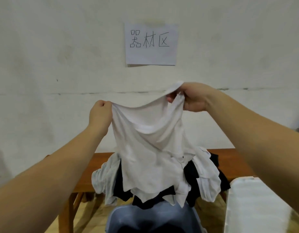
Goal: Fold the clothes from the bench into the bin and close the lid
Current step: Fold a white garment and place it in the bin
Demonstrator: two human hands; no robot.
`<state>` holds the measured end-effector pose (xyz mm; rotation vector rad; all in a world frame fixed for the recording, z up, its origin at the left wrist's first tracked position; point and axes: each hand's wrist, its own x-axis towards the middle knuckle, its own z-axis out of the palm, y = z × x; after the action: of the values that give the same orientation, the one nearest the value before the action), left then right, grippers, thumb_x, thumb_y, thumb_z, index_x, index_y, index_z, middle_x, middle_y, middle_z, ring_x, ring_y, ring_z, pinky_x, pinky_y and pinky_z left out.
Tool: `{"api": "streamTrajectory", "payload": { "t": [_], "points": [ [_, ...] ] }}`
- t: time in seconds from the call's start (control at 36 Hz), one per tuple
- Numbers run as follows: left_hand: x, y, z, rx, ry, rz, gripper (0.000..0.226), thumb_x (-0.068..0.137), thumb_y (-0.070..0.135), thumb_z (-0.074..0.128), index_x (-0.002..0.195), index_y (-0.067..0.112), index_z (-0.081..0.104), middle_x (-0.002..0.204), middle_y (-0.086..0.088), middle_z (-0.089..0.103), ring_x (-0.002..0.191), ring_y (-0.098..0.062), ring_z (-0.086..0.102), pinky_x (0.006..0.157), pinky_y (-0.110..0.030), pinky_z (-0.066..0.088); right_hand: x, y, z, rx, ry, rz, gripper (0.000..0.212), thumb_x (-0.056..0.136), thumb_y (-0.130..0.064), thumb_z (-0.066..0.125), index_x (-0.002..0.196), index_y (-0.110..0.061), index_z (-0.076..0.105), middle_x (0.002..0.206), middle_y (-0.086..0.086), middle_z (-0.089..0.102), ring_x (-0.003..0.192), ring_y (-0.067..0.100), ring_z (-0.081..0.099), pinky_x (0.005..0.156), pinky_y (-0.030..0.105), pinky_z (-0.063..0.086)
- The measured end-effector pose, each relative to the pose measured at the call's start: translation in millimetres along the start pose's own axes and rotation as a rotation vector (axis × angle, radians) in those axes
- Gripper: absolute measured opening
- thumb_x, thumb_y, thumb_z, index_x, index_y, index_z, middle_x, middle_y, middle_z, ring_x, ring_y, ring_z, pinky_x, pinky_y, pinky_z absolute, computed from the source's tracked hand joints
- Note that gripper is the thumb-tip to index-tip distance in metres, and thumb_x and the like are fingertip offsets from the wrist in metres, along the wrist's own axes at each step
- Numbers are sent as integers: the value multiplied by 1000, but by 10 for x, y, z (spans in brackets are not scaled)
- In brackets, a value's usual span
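Above the bin (121,217), both hands pinch the hanging white shirt's (145,148) top edge.

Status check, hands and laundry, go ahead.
Left hand and right hand both grip white garment, held up. Clothes pile on bench. Bin open below, nothing blocking.

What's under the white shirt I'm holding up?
Beneath the white shirt a pile of black and white clothes lies on the wooden bench. The shirt covers the pile's middle, so what lies there can't be seen.
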<state>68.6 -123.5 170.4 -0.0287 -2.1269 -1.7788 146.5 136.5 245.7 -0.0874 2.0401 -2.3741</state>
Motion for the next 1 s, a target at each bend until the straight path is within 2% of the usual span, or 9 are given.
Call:
{"api": "streamTrajectory", "payload": {
  "t": [0.19, 0.31, 0.42, 0.5, 0.61, 0.69, 0.78, 0.86, 1.0],
  "points": [
    [-247, 187, 4, 120, -20, 319, 14, 91, 22, 53, 105, 19, 55, 104, -1, 58, 88, -16, 56, 73, -28, 47, 223, -198, 463, 135, 70, -171, 14, 92, 4, 57, 84, -2, 67, 83, 10, 73, 75, 21, 72, 74, 28, 59],
    [-738, 344, 137, 40, -223, 448, 10, 96, 32, 56, 92, 24, 59, 86, 12, 61, 73, 0, 54, 63, -12, 41, 292, -90, 668, 152, 125, -190, 16, 89, 7, 56, 76, 2, 64, 74, 13, 68, 72, 23, 67, 76, 30, 59],
    [-897, 339, 256, 113, -395, 327, 39, 89, 55, 61, 118, 32, 49, 108, 20, 59, 90, 4, 58, 69, -17, 43, 293, -1, 830, 241, 111, -236, 20, 91, 8, 55, 72, 4, 59, 65, 11, 63, 62, 20, 64, 69, 28, 60],
    [-893, 275, 308, 158, -361, 236, 55, 87, 55, 64, 129, 25, 43, 122, 12, 52, 101, -5, 57, 73, -20, 42, 254, 5, 902, 273, 69, -264, 19, 91, 9, 56, 73, 3, 57, 67, 12, 57, 65, 22, 59, 80, 34, 57],
    [-1119, 117, 327, 187, -148, 435, 25, 91, 45, 61, 88, 23, 49, 88, 9, 53, 76, -5, 51, 67, -23, 41, 215, -82, 905, 397, 82, -277, 11, 87, 7, 52, 79, -1, 51, 64, 13, 58, 69, 31, 60, 99, 43, 50],
    [-1376, -53, 435, 274, -390, 290, 52, 91, 62, 51, 69, 15, 48, 60, 7, 48, 59, -8, 47, 60, -29, 39, 240, -109, 912, 381, 69, -315, 11, 75, 5, 45, 73, -5, 47, 87, 12, 47, 73, 30, 57, 92, 40, 55],
    [-1449, -240, 600, 382, -573, 82, 60, 79, 80, 50, 84, 21, 60, 79, 11, 63, 82, -8, 59, 66, -28, 42, 262, -113, 957, 182, 78, -349, 17, 73, 8, 37, 74, -7, 46, 81, 8, 46, 68, 23, 50, 68, 31, 47],
    [-1409, -295, 683, 272, -519, 43, 39, 83, 64, 62, 92, 26, 66, 84, 10, 69, 82, -6, 63, 75, -27, 51, 285, -115, 983, -15, 105, -407, 38, 73, 14, 26, 81, -8, 56, 70, 2, 49, 65, 16, 43, 62, 25, 32],
    [-1181, -258, 603, 276, -404, 17, 31, 96, 28, 47, 93, 9, 71, 83, -5, 66, 77, -22, 61, 75, -37, 51, 392, -89, 831, -169, 174, -504, 63, 75, 13, 29, 123, -14, 61, 110, -1, 66, 91, 13, 60, 70, 17, 45]
  ]
}}
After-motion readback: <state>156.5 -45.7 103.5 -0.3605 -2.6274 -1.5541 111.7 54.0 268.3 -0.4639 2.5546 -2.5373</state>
